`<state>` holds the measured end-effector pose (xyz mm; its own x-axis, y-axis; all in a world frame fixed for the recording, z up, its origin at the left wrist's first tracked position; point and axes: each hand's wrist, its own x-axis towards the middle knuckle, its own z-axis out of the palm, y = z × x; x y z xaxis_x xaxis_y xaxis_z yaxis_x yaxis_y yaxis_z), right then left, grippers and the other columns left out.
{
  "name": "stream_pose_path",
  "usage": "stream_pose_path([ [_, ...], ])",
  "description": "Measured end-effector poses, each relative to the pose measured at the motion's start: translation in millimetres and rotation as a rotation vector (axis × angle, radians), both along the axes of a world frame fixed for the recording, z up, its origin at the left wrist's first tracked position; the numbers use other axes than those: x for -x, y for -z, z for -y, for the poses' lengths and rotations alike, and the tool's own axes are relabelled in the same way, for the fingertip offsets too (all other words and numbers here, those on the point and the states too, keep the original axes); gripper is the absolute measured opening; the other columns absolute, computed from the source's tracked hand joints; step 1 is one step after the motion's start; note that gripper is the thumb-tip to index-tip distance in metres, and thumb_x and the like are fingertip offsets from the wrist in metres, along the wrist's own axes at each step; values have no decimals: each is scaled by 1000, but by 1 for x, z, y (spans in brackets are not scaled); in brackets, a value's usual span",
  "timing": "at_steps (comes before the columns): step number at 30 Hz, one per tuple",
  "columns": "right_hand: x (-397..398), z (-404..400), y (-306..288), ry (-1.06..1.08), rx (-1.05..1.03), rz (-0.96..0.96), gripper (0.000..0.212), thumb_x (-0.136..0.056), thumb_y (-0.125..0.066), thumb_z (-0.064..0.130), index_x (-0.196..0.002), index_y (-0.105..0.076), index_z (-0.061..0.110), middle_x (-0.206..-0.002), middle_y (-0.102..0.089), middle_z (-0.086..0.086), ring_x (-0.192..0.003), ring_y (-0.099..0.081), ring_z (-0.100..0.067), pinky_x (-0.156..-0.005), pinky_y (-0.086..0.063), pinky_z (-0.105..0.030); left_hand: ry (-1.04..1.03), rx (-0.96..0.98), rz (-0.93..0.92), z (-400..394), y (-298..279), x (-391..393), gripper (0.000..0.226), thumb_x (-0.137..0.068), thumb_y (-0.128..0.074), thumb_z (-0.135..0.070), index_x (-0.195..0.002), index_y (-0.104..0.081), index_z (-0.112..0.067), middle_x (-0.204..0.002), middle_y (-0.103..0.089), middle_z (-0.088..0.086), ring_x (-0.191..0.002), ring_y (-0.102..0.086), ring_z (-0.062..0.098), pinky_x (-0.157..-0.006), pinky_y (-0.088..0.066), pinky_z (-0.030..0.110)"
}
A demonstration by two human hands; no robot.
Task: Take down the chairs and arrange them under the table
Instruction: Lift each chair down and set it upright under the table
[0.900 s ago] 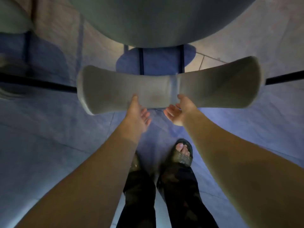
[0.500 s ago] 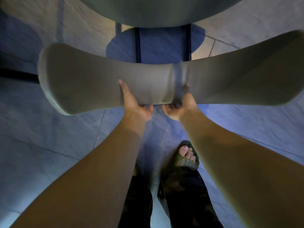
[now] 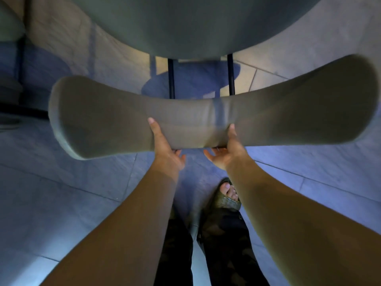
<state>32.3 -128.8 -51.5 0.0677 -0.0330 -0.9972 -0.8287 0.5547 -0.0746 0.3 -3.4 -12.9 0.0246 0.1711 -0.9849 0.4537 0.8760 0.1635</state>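
A chair's grey curved backrest [image 3: 107, 116] stretches across the middle of the head view, wide at both ends and narrow in the centre. My left hand [image 3: 165, 149] grips its narrow middle from below, thumb up on the near face. My right hand [image 3: 226, 151] holds the same middle section just to the right, thumb up beside a faint vertical seam. The chair's round grey seat [image 3: 195, 25] fills the top of the view. Two black metal bars [image 3: 171, 79] run between seat and backrest. The table is not in view.
Grey floor tiles [image 3: 61, 193] lie below, with the chair's shadow under the seat. My sandalled right foot [image 3: 226, 195] and dark trouser legs stand directly beneath the backrest. Another grey chair part and a black bar [image 3: 20, 112] show at the far left edge.
The backrest first came closer and larger, then shifted slightly right and down in view. Both hands keep the same grip on its middle. My feet shifted a little.
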Motion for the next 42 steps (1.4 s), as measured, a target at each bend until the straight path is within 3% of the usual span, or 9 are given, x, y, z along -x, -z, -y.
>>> stream_pose_path([
  [4,-1,-2,-74,-15,40,-51,54,-89,-61,55,-123,-56,14,-100,-62,-6,-107,-60,-24,-100,-49,-46,-8,-15,-72,1,-71,-5,95,-68,-46,-88,-138,-49,-24,-136,-58,-2,-130,-47,18,-115,-25,40],
  [8,-12,-5,-152,-60,74,-54,59,-93,-55,56,-135,-55,15,-85,-60,-4,-91,-63,-23,-96,-49,-43,-23,-49,-52,4,-150,-14,90,-72,-46,-84,-139,-47,-23,-136,-58,2,-121,-52,21,-111,-28,41],
  [12,-33,-10,-226,-58,97,-48,62,-93,-56,55,-140,-49,16,-120,-66,-7,-109,-61,-27,-85,-50,-45,-6,-103,13,2,-220,-30,78,-81,-47,-76,-138,-52,-22,-135,-61,1,-125,-54,19,-108,-30,40],
  [16,-68,-22,-285,-95,82,-19,58,-95,-54,53,-139,-46,16,-133,-61,-8,-120,-59,-30,-96,-51,-48,57,-165,57,-12,-278,-58,69,-86,-50,-67,-137,-53,-20,-133,-61,-1,-123,-55,17,-100,-37,33],
  [22,-120,-36,-313,-121,160,71,61,-83,-71,50,-133,-50,22,-129,-63,-7,-106,-64,-36,-42,-52,-59,163,-314,82,-36,-344,-99,58,-93,-54,-52,-138,-48,-15,-120,-64,3,-106,-62,21,-73,-44,30],
  [25,-140,-43,-336,-147,174,107,57,-84,-70,46,-132,-51,21,-128,-62,-7,-108,-63,-37,-31,-46,-60,208,-442,83,-47,-364,-114,56,-92,-58,-48,-134,-48,-13,-119,-63,7,-99,-64,26,-62,-45,31],
  [30,-161,-53,-362,-184,194,171,57,-77,-71,44,-127,-54,23,-127,-63,-12,-104,-64,-41,-40,-48,-60,270,-532,108,-63,-392,-130,58,-93,-60,-40,-139,-44,-7,-134,-57,12,-111,-64,33,-66,-50,35],
  [35,-168,-60,-424,-182,255,230,35,-80,-69,24,-109,-50,19,-124,-62,-14,-100,-66,-41,-31,-48,-44,292,-511,149,-77,-418,-147,56,-96,-58,-33,-142,-41,-5,-138,-54,13,-117,-61,34,-68,-50,36],
  [42,-192,-74,-466,-253,334,300,14,-84,-62,26,-91,-55,16,-109,-68,-15,-69,-66,-32,-43,-50,-34,389,-603,155,-100,-450,-178,43,-91,-56,-32,-126,-56,-8,-122,-66,11,-99,-70,32,-46,-48,30],
])
